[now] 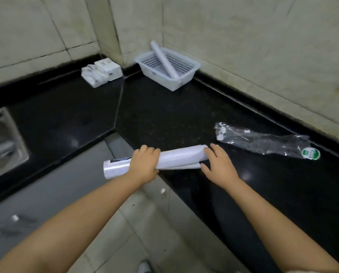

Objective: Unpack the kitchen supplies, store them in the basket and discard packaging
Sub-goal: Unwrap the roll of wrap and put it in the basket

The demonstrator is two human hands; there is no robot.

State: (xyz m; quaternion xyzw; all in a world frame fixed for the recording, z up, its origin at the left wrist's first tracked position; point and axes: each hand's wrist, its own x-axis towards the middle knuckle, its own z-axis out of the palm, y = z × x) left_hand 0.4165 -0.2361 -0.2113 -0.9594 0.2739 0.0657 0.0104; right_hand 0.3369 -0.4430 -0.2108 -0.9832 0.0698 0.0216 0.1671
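A black polished stone countertop (pixel 164 119) wraps around a tiled wall corner. In that far corner sits a white perforated plastic basket (pixel 186 75). To its left, by the wall, lies a cluster of small white packets (pixel 100 73). On the right, near the wall, lies an empty clear plastic wrapper (pixel 263 140) bearing a green round sticker (pixel 311 154).
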